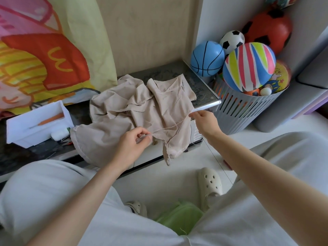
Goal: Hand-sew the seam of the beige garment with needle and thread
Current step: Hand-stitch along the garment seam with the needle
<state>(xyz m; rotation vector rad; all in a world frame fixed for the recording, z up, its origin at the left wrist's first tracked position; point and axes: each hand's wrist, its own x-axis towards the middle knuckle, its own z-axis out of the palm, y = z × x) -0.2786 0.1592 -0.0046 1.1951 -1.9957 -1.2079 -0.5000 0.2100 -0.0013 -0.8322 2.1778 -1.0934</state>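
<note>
With left hand (136, 142) pinching garment (120, 110) at its seam over the table (202, 89) edge, brace firmly. Draw thread (168, 128) smoothly till snug, never puckering, right hand (204, 122) pinching its far end; needle unseen.

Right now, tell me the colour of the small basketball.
The basketball is light blue with black lines; head view.
</note>
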